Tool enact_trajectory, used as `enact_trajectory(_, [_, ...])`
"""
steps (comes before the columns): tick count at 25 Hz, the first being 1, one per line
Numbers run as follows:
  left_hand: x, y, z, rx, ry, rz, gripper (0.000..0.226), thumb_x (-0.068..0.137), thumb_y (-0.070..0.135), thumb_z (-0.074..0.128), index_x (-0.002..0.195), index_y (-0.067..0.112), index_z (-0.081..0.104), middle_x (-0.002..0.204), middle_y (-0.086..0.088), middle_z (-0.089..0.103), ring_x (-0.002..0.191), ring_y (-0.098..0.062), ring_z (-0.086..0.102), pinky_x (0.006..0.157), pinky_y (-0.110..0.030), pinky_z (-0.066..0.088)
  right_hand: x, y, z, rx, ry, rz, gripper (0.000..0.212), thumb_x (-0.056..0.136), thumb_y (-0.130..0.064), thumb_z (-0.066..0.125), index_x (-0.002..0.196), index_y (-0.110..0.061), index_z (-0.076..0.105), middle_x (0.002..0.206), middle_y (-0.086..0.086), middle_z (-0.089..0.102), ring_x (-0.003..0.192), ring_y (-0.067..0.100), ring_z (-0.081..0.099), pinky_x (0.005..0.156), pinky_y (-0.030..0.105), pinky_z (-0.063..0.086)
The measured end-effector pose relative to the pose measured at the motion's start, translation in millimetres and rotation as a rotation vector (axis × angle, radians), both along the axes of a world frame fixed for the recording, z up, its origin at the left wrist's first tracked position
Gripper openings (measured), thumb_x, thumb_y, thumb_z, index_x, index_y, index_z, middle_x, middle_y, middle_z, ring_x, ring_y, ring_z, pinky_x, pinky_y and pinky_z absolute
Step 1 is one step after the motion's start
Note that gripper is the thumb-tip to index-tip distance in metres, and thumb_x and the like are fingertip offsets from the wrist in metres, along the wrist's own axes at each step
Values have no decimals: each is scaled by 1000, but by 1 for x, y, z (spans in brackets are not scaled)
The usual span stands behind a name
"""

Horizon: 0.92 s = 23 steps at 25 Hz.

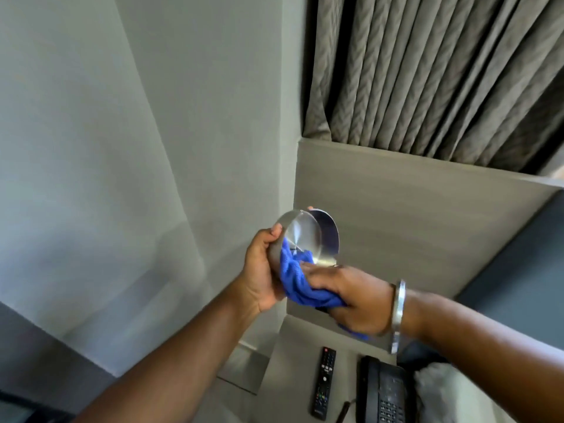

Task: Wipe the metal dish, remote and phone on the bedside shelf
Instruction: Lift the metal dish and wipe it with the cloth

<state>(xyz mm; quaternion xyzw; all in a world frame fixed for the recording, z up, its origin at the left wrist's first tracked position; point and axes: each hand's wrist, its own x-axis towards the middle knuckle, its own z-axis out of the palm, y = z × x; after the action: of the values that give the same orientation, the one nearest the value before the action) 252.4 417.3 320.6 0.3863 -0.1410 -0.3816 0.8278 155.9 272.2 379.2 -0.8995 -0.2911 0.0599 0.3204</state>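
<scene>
My left hand (261, 270) grips the round metal dish (306, 236) by its rim and holds it up on its side, well above the shelf. My right hand (351, 296) is closed on a blue cloth (297, 280), pressing it against the dish's lower face. A metal bangle sits on my right wrist. Below, the black remote (323, 383) lies flat on the bedside shelf (288, 361). To its right on the same shelf stands the black desk phone (381, 392), its right side partly covered by my right forearm.
A grey wooden panel (412, 227) rises behind the shelf, with pleated grey curtains (427, 71) above it. A plain wall (152, 148) fills the left. White bedding (442, 389) shows at the lower right beside the phone.
</scene>
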Motion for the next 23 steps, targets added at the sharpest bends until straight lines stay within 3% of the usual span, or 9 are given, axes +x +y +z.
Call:
enact_trajectory(4, [6, 14, 20, 8, 1, 10, 47, 62, 53, 70, 74, 10, 55, 70, -11, 58, 68, -27, 59, 69, -34, 47, 10, 15, 5, -184, -192, -19, 57, 71, 9, 47, 127, 0, 48, 147, 15, 39, 132, 31, 41, 108, 39, 37])
enact_trajectory(9, [-6, 2, 36, -139, 160, -18, 67, 62, 47, 74, 122, 19, 68, 127, -8, 65, 118, -31, 59, 105, -50, 40, 33, 12, 39, -682, -471, -219, 70, 89, -6, 42, 149, -19, 8, 160, 7, -1, 145, 22, 12, 112, 32, 23])
enact_trajectory(13, [2, 5, 48, -82, -1, -30, 65, 63, 58, 64, 90, -1, 55, 89, -22, 50, 103, -39, 51, 94, -42, 41, 4, 9, 41, -265, -186, -24, 50, 75, 8, 48, 108, -29, 43, 109, -7, 52, 99, 17, 52, 97, 45, 46])
enact_trajectory(14, [-1, 3, 45, -74, 17, -38, 63, 64, 59, 63, 85, 1, 55, 84, -19, 51, 94, -36, 54, 90, -42, 42, -1, 4, 42, -278, -161, 13, 46, 77, 8, 49, 102, -30, 42, 100, -12, 52, 82, 4, 28, 94, 39, 46])
enact_trajectory(15, [-6, 0, 39, -93, 66, -46, 60, 65, 59, 63, 86, 2, 57, 86, -16, 55, 91, -34, 56, 90, -43, 43, 1, -1, 45, -370, -170, 28, 46, 80, 5, 50, 111, -30, 43, 111, -17, 54, 101, 3, 51, 95, 36, 44])
enact_trajectory(19, [-20, -7, 39, -138, 141, -91, 58, 72, 54, 64, 116, 16, 69, 119, -13, 68, 110, -35, 63, 98, -55, 44, 26, -6, 55, -730, -300, -145, 82, 85, -6, 55, 149, -20, 5, 160, 1, 4, 144, 11, 9, 111, 25, 20])
enact_trajectory(21, [-9, -3, 45, -87, 75, -40, 67, 67, 57, 65, 102, 1, 58, 98, -16, 68, 93, -34, 64, 85, -45, 50, 21, 3, 49, -519, -276, -119, 68, 82, 1, 52, 142, -21, 26, 150, 5, 35, 136, 5, 22, 100, 28, 38])
enact_trajectory(22, [-5, -3, 45, -49, 47, -10, 67, 66, 60, 62, 90, -1, 48, 85, -17, 62, 82, -33, 60, 77, -40, 49, 13, 4, 45, -400, -230, -62, 54, 80, 3, 50, 124, -26, 39, 126, 7, 55, 101, -9, 12, 84, 28, 42])
enact_trajectory(23, [-5, -5, 44, -35, 48, 1, 64, 66, 62, 59, 84, 1, 44, 81, -17, 56, 77, -33, 57, 75, -40, 48, 6, 2, 45, -350, -186, -17, 43, 78, 4, 49, 105, -30, 41, 101, 3, 58, 75, 14, 36, 74, 29, 42])
